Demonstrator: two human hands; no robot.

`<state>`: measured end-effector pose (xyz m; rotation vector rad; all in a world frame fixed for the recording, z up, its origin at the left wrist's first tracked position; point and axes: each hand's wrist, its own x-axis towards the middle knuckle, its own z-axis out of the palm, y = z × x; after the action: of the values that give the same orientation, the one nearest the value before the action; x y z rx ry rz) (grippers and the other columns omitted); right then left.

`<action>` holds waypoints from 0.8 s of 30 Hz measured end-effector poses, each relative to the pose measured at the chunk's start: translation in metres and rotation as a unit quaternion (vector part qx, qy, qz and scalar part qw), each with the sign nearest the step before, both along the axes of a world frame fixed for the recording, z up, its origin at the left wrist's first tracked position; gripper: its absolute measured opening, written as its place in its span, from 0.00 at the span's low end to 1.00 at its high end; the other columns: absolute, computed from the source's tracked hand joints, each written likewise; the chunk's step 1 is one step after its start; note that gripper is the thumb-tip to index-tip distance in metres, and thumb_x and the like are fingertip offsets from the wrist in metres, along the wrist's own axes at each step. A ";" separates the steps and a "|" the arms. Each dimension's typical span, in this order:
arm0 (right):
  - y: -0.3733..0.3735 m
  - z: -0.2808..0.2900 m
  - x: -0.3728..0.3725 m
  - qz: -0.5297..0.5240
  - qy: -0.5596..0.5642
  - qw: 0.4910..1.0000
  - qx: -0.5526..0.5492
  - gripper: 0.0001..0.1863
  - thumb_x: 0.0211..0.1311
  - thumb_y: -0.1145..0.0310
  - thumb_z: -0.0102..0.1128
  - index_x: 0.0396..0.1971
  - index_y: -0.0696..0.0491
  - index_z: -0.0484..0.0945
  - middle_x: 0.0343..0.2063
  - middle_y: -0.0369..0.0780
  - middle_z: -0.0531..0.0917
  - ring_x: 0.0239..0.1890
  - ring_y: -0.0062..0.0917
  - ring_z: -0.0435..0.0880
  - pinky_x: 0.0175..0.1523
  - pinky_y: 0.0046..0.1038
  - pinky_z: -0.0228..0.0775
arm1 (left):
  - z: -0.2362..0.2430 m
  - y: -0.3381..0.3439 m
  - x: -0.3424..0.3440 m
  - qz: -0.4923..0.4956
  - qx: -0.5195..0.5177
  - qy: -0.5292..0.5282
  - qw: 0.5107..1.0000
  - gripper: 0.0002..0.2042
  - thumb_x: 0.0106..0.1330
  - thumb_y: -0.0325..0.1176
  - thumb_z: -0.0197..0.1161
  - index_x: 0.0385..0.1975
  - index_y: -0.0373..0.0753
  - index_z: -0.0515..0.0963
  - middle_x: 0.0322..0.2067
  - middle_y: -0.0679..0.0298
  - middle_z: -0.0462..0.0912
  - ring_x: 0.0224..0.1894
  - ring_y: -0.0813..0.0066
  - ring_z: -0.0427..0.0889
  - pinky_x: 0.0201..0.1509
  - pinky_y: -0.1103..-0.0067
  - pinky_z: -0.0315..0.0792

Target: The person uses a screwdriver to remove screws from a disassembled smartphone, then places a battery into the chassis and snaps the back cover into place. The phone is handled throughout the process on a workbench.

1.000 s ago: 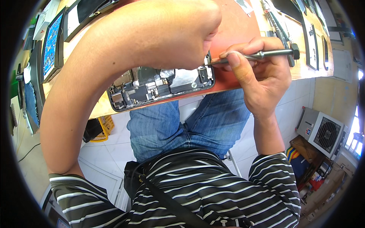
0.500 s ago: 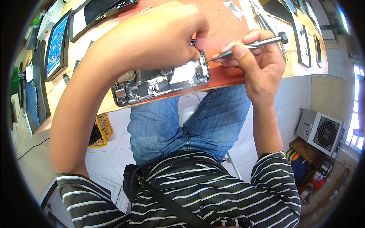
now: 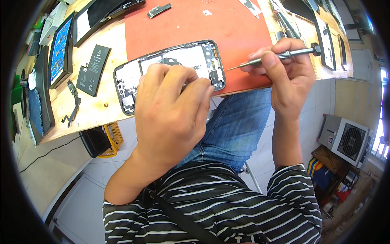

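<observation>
An opened phone (image 3: 127,73), its inner parts showing, lies on the red mat (image 3: 195,26) near the bench's front edge. My left hand (image 3: 172,105) is over the phone's near half, its fingers closed in a bend; whatever is between the fingertips is hidden. To the phone's right, my right hand (image 3: 288,81) grips a slim metal screwdriver (image 3: 256,62), whose tip is just off the phone's right side, above the mat. A black battery (image 3: 92,70) lies on the wood left of the mat, beside a dark cable piece (image 3: 74,104).
A blue-filled tray (image 3: 60,49) stands at the left, and a small circuit part (image 3: 159,11) lies at the mat's back. Tools (image 3: 284,20) and framed panels (image 3: 327,46) are at the right. Below are a yellow basket (image 3: 114,138) and a fan unit (image 3: 345,140).
My left hand and forearm have swung from across the phone's far side down to its near edge, uncovering more of it. The screwdriver tip has pulled away rightward from the phone.
</observation>
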<state>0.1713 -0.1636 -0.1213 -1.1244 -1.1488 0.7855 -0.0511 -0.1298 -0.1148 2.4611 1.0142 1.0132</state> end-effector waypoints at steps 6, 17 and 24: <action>-0.002 0.004 0.003 0.023 0.002 0.999 0.040 0.12 0.70 0.79 0.67 0.47 0.61 0.74 0.36 0.46 0.88 0.40 0.27 0.91 0.45 0.28 0.88 | 0.006 0.002 0.002 0.014 -0.001 0.029 0.999 0.08 0.54 0.22 0.78 0.32 0.37 0.87 0.31 0.63 0.82 0.35 0.64 0.77 0.38 0.71 0.71; -0.001 0.016 0.012 0.032 -0.103 0.992 0.059 0.19 0.70 0.78 0.67 0.55 0.61 0.71 0.37 0.50 0.88 0.40 0.31 0.90 0.44 0.33 0.87 | 0.010 0.002 0.005 0.016 -0.008 0.024 1.000 0.08 0.54 0.21 0.77 0.32 0.37 0.87 0.32 0.63 0.82 0.34 0.63 0.78 0.39 0.71 0.71; 0.000 0.022 0.006 0.015 -0.195 0.976 0.100 0.36 0.65 0.81 0.71 0.67 0.63 0.58 0.37 0.51 0.88 0.40 0.32 0.91 0.44 0.32 0.88 | 0.009 0.001 0.005 0.013 -0.005 0.021 1.000 0.08 0.54 0.21 0.77 0.33 0.37 0.87 0.32 0.63 0.82 0.35 0.64 0.77 0.37 0.72 0.71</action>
<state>0.1768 -0.1639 -0.0998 -1.1210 -1.5394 0.4659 -0.0466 -0.1288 -0.1057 2.4764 1.0645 0.9649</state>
